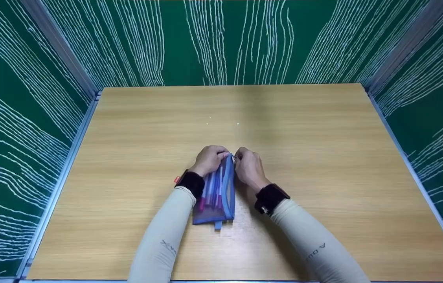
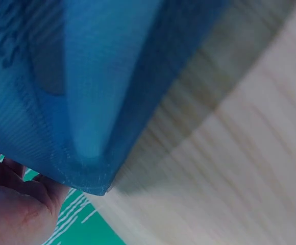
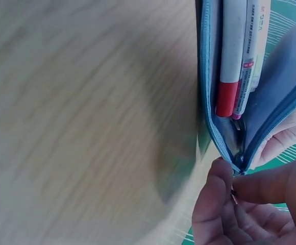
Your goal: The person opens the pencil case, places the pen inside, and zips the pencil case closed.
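Note:
A blue mesh pencil pouch [image 1: 227, 200] lies in the middle of the table, its zipped side facing right. My left hand [image 1: 208, 160] grips its far end from the left, and the left wrist view shows mostly the blue fabric [image 2: 102, 76] with part of that hand [image 2: 20, 209] beside a corner. At the far end of the zipper, my right hand [image 1: 249, 167] pinches the zipper pull [image 3: 233, 194] between thumb and finger. The pouch's mouth gapes in the right wrist view. Inside are several markers, among them a white marker with a red cap [image 3: 233, 56].
The wooden table [image 1: 315, 129] spreads around the pouch. Green walls with white wavy lines [image 1: 205, 43] stand at the back and both sides, with metal frame edges [image 1: 398, 149]. A few tiny white specks [image 1: 238, 124] lie beyond the hands.

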### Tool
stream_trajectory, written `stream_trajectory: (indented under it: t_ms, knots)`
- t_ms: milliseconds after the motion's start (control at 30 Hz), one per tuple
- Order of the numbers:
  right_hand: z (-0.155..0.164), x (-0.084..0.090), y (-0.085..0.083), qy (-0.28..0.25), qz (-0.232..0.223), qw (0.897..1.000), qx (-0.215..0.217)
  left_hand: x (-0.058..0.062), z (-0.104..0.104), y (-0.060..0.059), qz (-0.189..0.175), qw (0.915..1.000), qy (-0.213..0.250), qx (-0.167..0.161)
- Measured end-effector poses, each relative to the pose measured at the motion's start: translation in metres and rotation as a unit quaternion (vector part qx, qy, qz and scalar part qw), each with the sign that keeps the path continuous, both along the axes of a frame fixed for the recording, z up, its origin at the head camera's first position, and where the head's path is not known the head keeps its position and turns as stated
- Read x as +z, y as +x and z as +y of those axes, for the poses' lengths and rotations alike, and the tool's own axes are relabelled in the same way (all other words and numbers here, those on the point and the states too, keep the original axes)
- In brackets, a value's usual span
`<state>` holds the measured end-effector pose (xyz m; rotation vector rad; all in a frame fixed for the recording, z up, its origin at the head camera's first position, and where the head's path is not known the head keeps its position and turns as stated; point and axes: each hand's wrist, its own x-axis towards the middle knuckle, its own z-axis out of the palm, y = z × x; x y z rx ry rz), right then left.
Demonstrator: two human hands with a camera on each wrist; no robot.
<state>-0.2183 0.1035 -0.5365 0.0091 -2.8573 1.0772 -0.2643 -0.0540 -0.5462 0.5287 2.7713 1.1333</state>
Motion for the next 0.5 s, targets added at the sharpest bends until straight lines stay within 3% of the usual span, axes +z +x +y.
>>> stream_trajectory:
  t_ms: [267, 500]
  knots:
    - [0.0021, -0.0032, 0.0009, 0.002, 0.012, 1.000, 0.013, 0.0010, 0.0015, -0.0006, 0.006, 0.9995, 0.030, 0.004]
    - [0.0014, -0.0063, 0.0071, 0.017, 0.019, 0.999, 0.038, 0.0010, 0.0031, -0.0004, -0.005, 0.9999, 0.010, 0.009]
